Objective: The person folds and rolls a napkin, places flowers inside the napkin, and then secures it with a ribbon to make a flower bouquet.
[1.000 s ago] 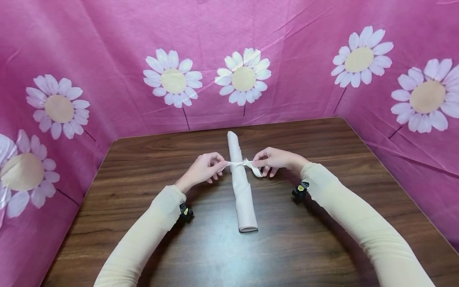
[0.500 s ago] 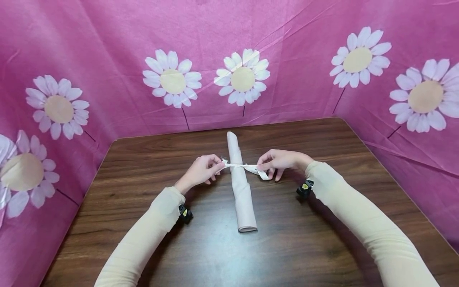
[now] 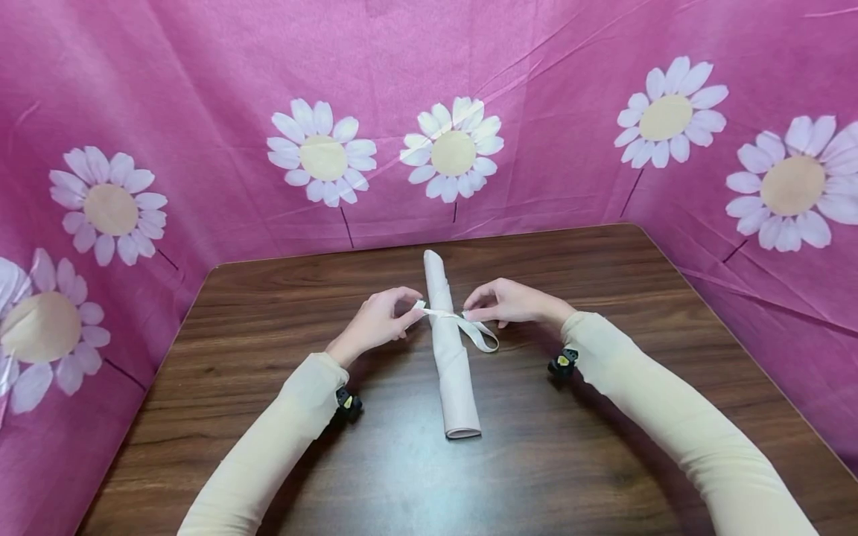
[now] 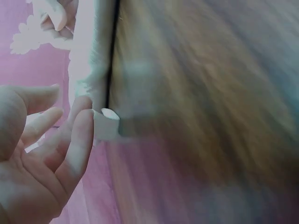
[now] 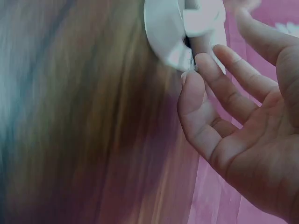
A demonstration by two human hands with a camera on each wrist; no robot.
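A long pale rolled-up sheet point(image 3: 459, 394) lies lengthwise on the dark wooden table point(image 3: 268, 461). A white ribbon point(image 3: 479, 339) crosses round its middle, a loop of it lying to the right. My left hand point(image 3: 375, 320) is beside the roll, thumb and forefinger parted around one ribbon end point(image 3: 419, 304). In the left wrist view a bent piece of ribbon point(image 4: 106, 125) shows right behind the fingertips. Across the roll, my right hand point(image 3: 519, 301) has its fingertips right at the other, frayed end. In the right wrist view the thumb point(image 5: 261, 37) stands apart from the fingers.
A pink cloth point(image 3: 375, 45) printed with white daisies hangs behind the table and along both sides. Small black cameras point(image 3: 563, 362) are strapped to both wrists over cream sleeves point(image 3: 670, 409). The table's far edge runs just beyond the roll.
The ribbon was stretched taut between both hands and has slackened, its loop dropping towards me on the right. My right hand moved outward, then back to the roll; the fingertips have parted.
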